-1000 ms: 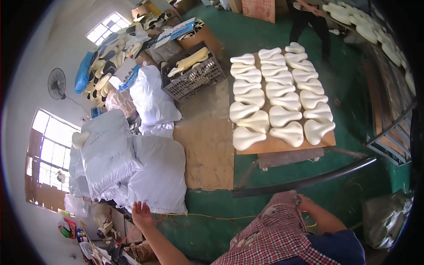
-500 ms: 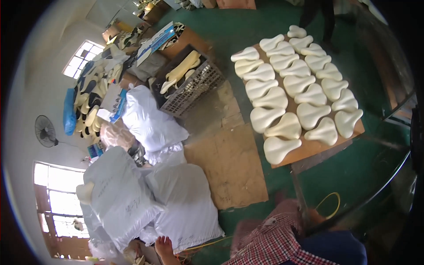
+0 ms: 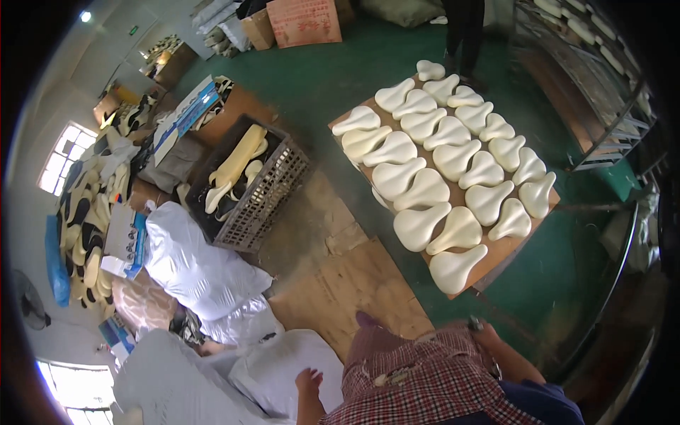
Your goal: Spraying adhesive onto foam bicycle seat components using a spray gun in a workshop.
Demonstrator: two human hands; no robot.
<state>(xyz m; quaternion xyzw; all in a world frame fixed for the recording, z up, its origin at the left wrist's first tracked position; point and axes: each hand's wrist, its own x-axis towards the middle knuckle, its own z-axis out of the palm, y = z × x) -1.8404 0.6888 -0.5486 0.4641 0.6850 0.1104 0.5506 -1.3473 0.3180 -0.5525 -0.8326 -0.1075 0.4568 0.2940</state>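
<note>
My left hand [image 3: 309, 381] is low in the picture, in front of a white plastic sack [image 3: 294, 365]. Its fingers look loosely bent and a little apart, with nothing seen in them. My right hand [image 3: 486, 336] is by my right hip, below the near corner of a board, closed around a small dark object [image 3: 474, 324] whose kind I cannot make out. On that board [image 3: 484, 273] lie several rows of cream foam bicycle saddle pads [image 3: 453, 231]. The nearest pad [image 3: 453, 269] lies at the board's near corner, beyond my right hand and apart from it.
Flattened cardboard [image 3: 354, 297] covers the floor ahead. A dark plastic crate [image 3: 262, 202] holds foam pieces. Stuffed white bags [image 3: 198, 262] line the left, before a heap of foam offcuts [image 3: 88, 227]. A metal rack [image 3: 602, 134] stands at right; a person's dark-clothed legs [image 3: 465, 35] are behind the board.
The view has swung, bringing the rack at right into sight. My left hand now shows farther right, its fingers less raised. My right hand has come up beside my hip with the dark object.
</note>
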